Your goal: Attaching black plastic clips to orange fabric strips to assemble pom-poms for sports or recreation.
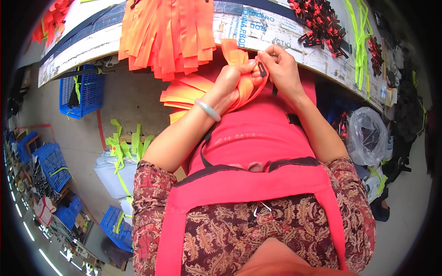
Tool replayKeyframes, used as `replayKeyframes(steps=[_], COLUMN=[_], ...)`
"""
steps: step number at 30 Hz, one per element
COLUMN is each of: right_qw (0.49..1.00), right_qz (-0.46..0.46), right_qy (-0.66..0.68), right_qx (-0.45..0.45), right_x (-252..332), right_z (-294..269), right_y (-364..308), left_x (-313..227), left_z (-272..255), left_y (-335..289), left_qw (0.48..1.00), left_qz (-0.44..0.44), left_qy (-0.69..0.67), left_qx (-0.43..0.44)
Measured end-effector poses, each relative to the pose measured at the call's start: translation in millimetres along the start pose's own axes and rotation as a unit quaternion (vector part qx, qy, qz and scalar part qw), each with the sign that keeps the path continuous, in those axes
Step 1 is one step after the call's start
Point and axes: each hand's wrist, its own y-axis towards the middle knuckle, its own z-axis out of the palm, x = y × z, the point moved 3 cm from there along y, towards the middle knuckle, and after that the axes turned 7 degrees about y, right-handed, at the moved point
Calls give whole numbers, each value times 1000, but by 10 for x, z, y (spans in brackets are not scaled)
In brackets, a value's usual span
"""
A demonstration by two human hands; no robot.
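My left hand (228, 83) is closed round a bunch of flat orange straps (189, 91), whose loose ends fan out to the left over my red apron (258, 133). A small black plastic buckle (262, 69) sits at the fingertips, between my two hands, on a bright orange strap. My right hand (282, 70) pinches at this strap with thumb and forefinger, beside the buckle. Just beyond, a thick pile of orange straps (165, 37) hangs over the table's near edge. The exact grip of the right fingertips is partly hidden.
The worn white table (258, 28) spans the far side. Red straps with black buckles (320, 27) and yellow-green straps (361, 46) lie on its right. A blue crate (83, 92) stands below left; a clear plastic bag (367, 135) is at right. Pale-blue bundles (113, 172) sit near my left elbow.
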Motion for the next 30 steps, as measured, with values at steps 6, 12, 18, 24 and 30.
replayKeyframes(steps=[6,12,18,24,30], right_qw=[926,903,972,998,995], right_qz=[-184,-183,-146,0,-91], right_qy=[-321,-379,-172,-5,-1], right_qx=[-75,-84,-59,55,51], right_x=[-116,-132,-128,52,320], right_z=[-88,17,-62,-247,57], right_y=[188,199,237,-12,-234], left_x=[38,75,20,-311,-429], left_z=[107,-36,66,505,575], left_y=[207,390,278,-274,-521], left_qw=[997,997,998,915,869], left_qz=[-12,-26,-2,224,327], left_qy=[-61,-44,-28,321,362], left_qx=[-55,-64,-51,-96,-81])
